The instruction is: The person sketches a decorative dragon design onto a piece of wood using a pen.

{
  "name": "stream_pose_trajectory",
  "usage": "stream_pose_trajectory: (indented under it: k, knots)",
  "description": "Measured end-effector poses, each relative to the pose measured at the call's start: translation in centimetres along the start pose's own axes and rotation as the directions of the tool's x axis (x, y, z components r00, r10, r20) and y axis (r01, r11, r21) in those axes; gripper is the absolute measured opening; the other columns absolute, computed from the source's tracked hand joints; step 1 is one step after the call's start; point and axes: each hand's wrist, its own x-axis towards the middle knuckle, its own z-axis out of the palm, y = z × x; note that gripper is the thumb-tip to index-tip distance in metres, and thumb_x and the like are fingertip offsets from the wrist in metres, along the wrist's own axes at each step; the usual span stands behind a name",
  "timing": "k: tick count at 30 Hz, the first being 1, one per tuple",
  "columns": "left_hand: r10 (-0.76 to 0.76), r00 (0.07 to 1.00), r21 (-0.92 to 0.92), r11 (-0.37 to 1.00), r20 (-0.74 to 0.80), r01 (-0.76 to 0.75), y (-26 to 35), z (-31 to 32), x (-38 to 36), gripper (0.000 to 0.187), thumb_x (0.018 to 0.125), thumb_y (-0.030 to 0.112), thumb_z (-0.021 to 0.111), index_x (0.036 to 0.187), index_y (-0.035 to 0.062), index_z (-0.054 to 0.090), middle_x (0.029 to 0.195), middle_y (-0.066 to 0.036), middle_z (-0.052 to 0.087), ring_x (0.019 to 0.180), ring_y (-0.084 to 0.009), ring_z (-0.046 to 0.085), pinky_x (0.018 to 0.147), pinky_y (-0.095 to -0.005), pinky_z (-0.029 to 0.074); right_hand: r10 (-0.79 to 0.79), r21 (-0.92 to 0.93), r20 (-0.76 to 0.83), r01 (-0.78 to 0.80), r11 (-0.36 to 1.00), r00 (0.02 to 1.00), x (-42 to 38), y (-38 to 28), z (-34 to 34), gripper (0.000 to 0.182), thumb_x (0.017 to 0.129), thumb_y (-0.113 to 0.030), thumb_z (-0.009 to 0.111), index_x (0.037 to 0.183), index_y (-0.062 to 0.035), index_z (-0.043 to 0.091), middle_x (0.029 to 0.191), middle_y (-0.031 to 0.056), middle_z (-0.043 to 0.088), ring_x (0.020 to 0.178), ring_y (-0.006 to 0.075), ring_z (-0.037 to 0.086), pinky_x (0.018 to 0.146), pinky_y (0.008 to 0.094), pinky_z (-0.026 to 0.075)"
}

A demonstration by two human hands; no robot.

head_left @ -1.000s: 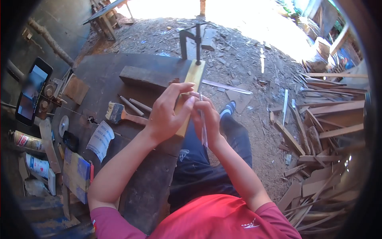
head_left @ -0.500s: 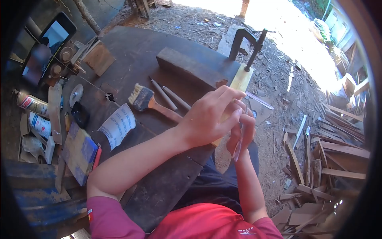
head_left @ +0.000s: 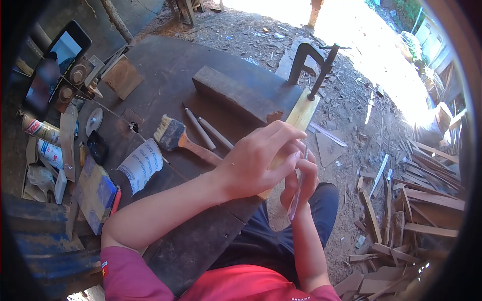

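A pale wooden strip (head_left: 302, 113) lies along the table edge, pressed down at its far end by a dark C-clamp (head_left: 321, 75). My left hand (head_left: 261, 163) reaches over this wood, fingers bent and closed at its outer edge. Just below and to the right is my right hand (head_left: 300, 180), its fingers curled around a thin pale strip (head_left: 296, 198) seen nearly edge-on. The thin strip's upper end meets my left fingertips, which partly hide it; its material is unclear.
On the dark table (head_left: 160, 55) are a thick wooden block (head_left: 231, 93), a paintbrush (head_left: 173, 135), two pen-like tools (head_left: 201, 130) and printed abrasive paper (head_left: 140, 165). A phone (head_left: 57, 65) and cans (head_left: 42, 131) stand left. Wood scraps (head_left: 427, 195) cover the ground at right.
The whole view has shifted slightly, and more of the clamped wood shows beyond my left hand. Both hands keep their hold, a little lower along the wood.
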Motion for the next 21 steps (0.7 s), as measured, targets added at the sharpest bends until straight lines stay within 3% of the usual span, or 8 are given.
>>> stream_pose_trajectory:
  k: [3, 8, 21]
  knots:
    - [-0.016, 1.0, -0.027, 0.999, 0.003, 0.016, 0.2, 0.1, 0.1, 0.038, 0.101, 0.007, 0.073, 0.138, 0.0033, 0.067, 0.122, -0.015, 0.073, 0.114, -0.0309, 0.076, 0.099, -0.0414, 0.061, 0.026, 0.006, -0.011, -0.026, 1.0, 1.0, 0.1, -0.4, 0.0, 0.02, 0.106, -0.002, 0.075, 0.115, -0.0084, 0.059, 0.129, 0.0238, 0.08, 0.135, 0.0409, 0.072, 0.108, 0.0485, 0.06]
    - [-0.017, 1.0, -0.002, 1.0, 0.024, 0.017, 0.2, -0.1, 0.1, 0.037, 0.1, 0.006, 0.073, 0.137, 0.002, 0.068, 0.124, -0.016, 0.072, 0.113, -0.0314, 0.076, 0.099, -0.0413, 0.06, 0.009, 0.076, -0.014, -0.008, 0.997, 1.0, -0.1, 0.1, -0.3, 0.018, 0.1, 0.002, 0.078, 0.115, -0.0046, 0.069, 0.138, 0.0298, 0.074, 0.135, 0.0385, 0.073, 0.11, 0.0474, 0.06]
    - [-0.032, 0.999, 0.025, 0.999, 0.039, 0.031, 0.4, 0.0, 0.3, 0.035, 0.102, 0.007, 0.073, 0.136, 0.0018, 0.07, 0.125, -0.016, 0.073, 0.115, -0.0318, 0.075, 0.102, -0.0414, 0.059, 0.011, 0.102, -0.058, -0.005, 0.995, 0.998, -0.7, 1.1, 0.1, 0.024, 0.094, -0.001, 0.084, 0.114, -0.0053, 0.071, 0.142, 0.0307, 0.073, 0.13, 0.0406, 0.075, 0.105, 0.0468, 0.062]
